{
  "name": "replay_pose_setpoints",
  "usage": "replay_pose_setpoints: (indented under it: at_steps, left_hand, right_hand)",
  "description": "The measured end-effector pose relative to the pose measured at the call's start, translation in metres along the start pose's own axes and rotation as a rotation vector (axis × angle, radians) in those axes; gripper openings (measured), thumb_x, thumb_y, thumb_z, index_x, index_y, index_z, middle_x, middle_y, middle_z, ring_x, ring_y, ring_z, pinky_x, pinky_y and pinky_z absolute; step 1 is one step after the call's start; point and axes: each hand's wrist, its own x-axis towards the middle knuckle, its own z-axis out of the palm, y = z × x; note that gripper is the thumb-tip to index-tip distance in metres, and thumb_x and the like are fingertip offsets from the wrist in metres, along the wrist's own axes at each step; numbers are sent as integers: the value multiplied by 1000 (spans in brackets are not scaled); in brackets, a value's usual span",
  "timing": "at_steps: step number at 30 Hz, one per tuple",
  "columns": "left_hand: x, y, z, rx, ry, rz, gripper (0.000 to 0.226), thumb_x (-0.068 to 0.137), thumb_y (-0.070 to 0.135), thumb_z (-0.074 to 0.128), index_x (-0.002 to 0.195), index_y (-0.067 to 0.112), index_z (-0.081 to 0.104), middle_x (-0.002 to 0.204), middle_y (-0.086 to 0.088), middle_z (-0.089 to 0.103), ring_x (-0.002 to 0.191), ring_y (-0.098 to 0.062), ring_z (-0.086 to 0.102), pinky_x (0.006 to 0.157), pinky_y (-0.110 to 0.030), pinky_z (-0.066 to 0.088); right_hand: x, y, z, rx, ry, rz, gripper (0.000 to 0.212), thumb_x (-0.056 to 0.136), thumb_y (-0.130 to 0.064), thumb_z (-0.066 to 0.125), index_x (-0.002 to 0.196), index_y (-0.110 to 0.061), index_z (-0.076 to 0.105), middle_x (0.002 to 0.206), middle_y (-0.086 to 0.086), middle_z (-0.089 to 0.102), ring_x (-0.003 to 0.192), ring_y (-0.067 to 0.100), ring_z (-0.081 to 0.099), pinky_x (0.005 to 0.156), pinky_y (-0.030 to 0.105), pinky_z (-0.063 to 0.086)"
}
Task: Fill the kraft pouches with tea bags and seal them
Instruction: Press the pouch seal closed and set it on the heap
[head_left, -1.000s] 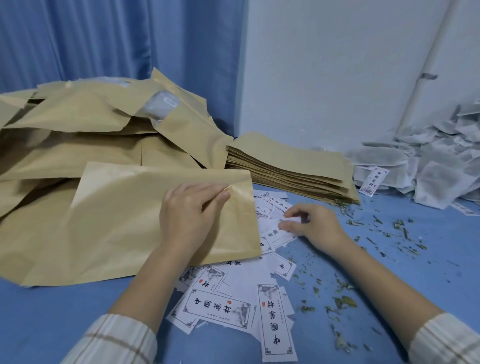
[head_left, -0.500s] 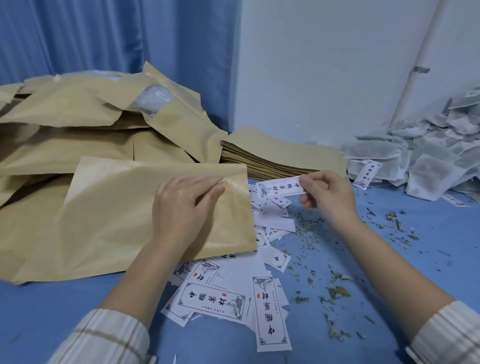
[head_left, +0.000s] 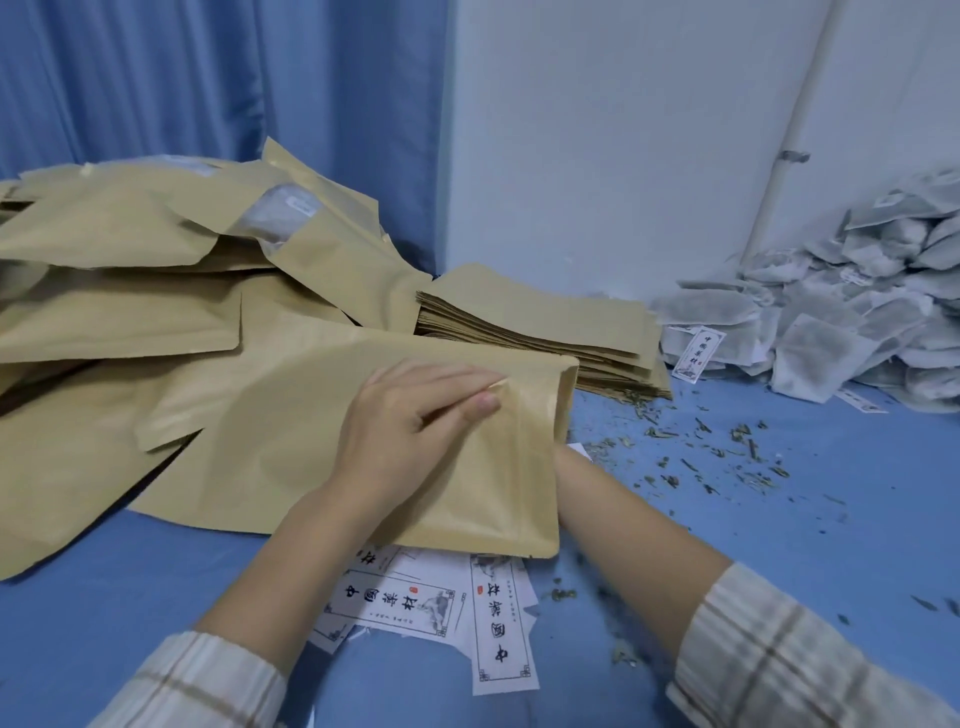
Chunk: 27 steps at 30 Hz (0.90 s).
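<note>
1. At frame centre, the left hand (head_left: 415, 415) pinches the top layer of a kraft pouch (head_left: 291, 441) near its open right edge.
2. The right hand is hidden inside the pouch; its grip cannot be told.
3. Tea bags (head_left: 831, 332) pile at right.

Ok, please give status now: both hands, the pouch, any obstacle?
Left hand pinches kraft pouch near its mouth. Right hand hidden inside pouch, forearm only. No obstacle seen.

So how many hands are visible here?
1. The left hand pinches the kraft pouch near its open end; the right hand is hidden inside or behind that pouch, forearm showing.
</note>
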Motion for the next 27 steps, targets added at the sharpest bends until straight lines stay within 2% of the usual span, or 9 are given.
replay_pose_setpoints:
  at_steps: [2,4,6,9,11,14,19,24,27]
  left_hand:
    - [6,8,2,-41,-4,-34,20,83,37,65,101,32,73,103,19,69,101,-7,62,91,-45,46]
    - [12,19,5,-22,-27,-50,24,86,38,61,107,33,71,109,18,67,105,-6,59,96,-43,43]
    - [17,31,9,128,-52,-39,40,89,52,48,126,39,56,130,15,57,119,-7,49,106,-37,34]
    - [18,53,8,202,-78,49,75,77,68,43,144,41,24,154,7,26,137,-10,28,109,-32,19]
    - [16,65,9,238,-143,201,94,68,75,53,147,37,20,157,1,17,141,-17,22,111,-39,20]
    - [20,84,17,416,-209,297,109,63,65,71,148,29,13,157,-10,14,144,-31,16,112,-52,22]
    - [39,104,34,300,-65,287,79,73,3,75,142,8,36,146,-19,37,132,-41,39,101,-55,40]
    - [65,110,22,-156,-19,116,54,87,2,63,127,36,52,125,29,52,118,12,46,97,-9,37]
    - [86,116,10,-320,25,-162,25,82,29,71,82,53,65,86,28,67,90,2,62,78,-9,44]
  right_hand:
    - [-6,-24,-5,-151,10,-4,28,103,-15,28,80,-18,43,70,4,37,68,5,39,45,13,34]
    - [-13,-42,-15,-72,-10,-59,29,103,-15,29,81,-12,49,78,12,46,71,17,48,59,20,44]
    - [-13,-54,-24,-61,28,-77,33,103,-16,27,121,-3,52,113,26,54,103,39,53,84,33,46]
    - [-28,-76,-41,-56,90,-137,45,104,-21,26,138,6,37,115,23,52,108,34,51,83,33,45]
    - [-37,-88,-54,-66,140,-191,44,103,-32,26,123,-6,55,115,18,61,104,29,58,85,36,49]
    - [-55,-104,-56,-91,82,-234,39,99,-38,34,80,-17,60,60,2,68,53,16,65,45,21,50]
    - [-86,-138,-49,-198,88,-239,25,97,-19,45,77,-8,55,67,5,56,60,18,55,49,21,47]
    - [-118,-173,-85,-791,222,-601,22,92,-37,50,80,-29,67,79,-10,66,76,7,59,66,16,43]
    - [-142,-199,-116,-1063,255,-844,38,90,-56,45,74,-34,70,73,-22,66,75,-11,56,61,5,36]
